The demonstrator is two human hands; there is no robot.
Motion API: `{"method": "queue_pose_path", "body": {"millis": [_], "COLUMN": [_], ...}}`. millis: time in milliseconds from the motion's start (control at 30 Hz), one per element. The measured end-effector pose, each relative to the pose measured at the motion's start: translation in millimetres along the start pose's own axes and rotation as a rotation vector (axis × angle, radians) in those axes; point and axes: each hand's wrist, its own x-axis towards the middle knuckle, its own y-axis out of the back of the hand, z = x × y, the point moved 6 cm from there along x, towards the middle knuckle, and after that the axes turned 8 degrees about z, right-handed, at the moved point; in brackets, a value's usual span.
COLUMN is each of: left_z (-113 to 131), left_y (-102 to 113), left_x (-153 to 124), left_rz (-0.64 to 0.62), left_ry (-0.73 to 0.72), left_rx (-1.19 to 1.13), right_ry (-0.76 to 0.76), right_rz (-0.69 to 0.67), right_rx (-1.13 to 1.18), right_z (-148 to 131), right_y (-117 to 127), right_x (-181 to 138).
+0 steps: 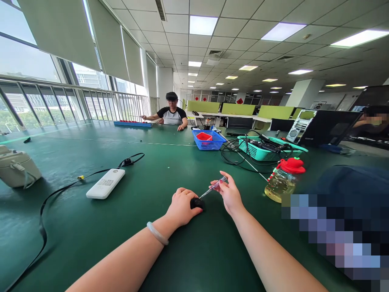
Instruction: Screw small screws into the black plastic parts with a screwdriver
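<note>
My left hand (181,207) is closed around a small black object (197,202) that rests on the green table (146,162). My right hand (230,194) pinches a thin screwdriver with a clear handle (214,187). Its tip points down and left onto the black object. A pale bangle sits on my left wrist.
A white power strip (105,183) with a black cable lies to the left, a beige case (16,168) farther left. A bottle of yellow oil with a red cap (285,179) stands to the right. Blue (208,140) and teal (263,149) baskets, cables and a laptop sit behind. A person sits at the far end.
</note>
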Motion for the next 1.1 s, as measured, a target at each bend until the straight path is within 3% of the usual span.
{"method": "queue_pose_path", "body": {"millis": [500,767,1100], "left_z": [0,1,-2], "left_y": [-2,-2,-4], "left_x": [0,0,0], "left_rz": [-0.012,-0.015,-0.003], "left_ry": [-0.024,-0.025,-0.033], "left_rx": [0.006,0.014,0.013], "right_ry": [-0.104,-0.144,-0.132], "right_rz": [-0.050,0.011,-0.009], "right_rx": [0.024,0.071,0.086], "right_z": [10,15,14], "right_y": [1,4,8], "right_x": [3,6,10]}}
